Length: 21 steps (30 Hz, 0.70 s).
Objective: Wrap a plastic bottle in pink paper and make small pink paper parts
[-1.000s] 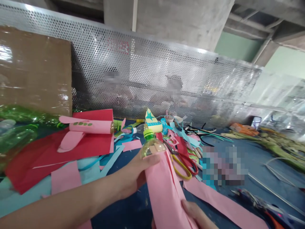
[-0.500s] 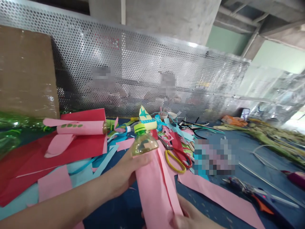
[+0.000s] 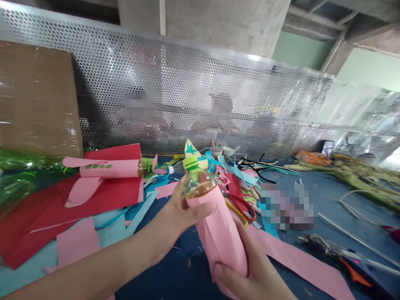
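A clear plastic bottle [image 3: 201, 183] with a green cap tilts away from me, pink paper [image 3: 220, 231] wrapped around its body. Near the bottle's shoulder, my left hand [image 3: 184, 212] is closed around it, thumb lying across the paper's upper edge. My right hand [image 3: 246, 271] grips the lower end, its thumb pressed on the pink paper. Just behind the bottle lie scissors [image 3: 248, 208] with red and yellow handles, partly hidden. Another pink-wrapped bottle [image 3: 109, 168] with paper wings rests on red sheets at the left.
Red paper [image 3: 121, 196], light blue strips and a pink strip [image 3: 309, 262] cover parts of the blue table. A glue gun [image 3: 353, 266] with an orange trigger lies at the right. Behind stands a perforated metal screen [image 3: 187, 75], with cardboard [image 3: 37, 100] at the left and people beyond.
The paper's open edge has been wrapped round the bottle, and the bottle has turned. My right hand has come further round its lower end. The view has shifted slightly.
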### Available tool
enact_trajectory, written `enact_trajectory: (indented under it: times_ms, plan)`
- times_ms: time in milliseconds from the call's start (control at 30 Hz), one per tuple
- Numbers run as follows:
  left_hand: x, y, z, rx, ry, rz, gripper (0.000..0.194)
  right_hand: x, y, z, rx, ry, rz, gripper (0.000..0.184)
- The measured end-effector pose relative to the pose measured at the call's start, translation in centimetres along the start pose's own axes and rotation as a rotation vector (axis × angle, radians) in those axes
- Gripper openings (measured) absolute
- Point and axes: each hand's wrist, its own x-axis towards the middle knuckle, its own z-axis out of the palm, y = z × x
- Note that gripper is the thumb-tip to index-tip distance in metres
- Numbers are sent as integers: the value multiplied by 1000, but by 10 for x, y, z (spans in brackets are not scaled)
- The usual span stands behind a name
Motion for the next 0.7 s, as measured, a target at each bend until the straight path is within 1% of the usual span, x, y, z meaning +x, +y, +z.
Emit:
enact_trajectory:
  times_ms: [100,167,267,333,433,533,633,700]
  plan:
    - [-3,3,3,-47,85,5,64,0,0,0,54,-87,-16,96]
    - [-3,4,3,-42,96,2,60,1,-2,0,125,-124,-46,102]
    - [-1,4,-1,-20,80,-31,61,1,-6,-3,203,-159,-37,107]
    - [1,4,-5,7,52,-44,59,-1,-9,-5,227,-171,-7,105]
    - [3,2,-8,36,26,-42,53,-4,-13,-8,198,-139,99,100]
    - [3,1,-8,31,42,-55,52,-7,-21,-9,164,-111,182,97]
    - [2,1,-6,-29,63,-114,55,-6,-29,-10,180,-125,212,95]
    - [3,2,-5,-63,76,-154,54,-6,-33,-9,228,-145,223,89]
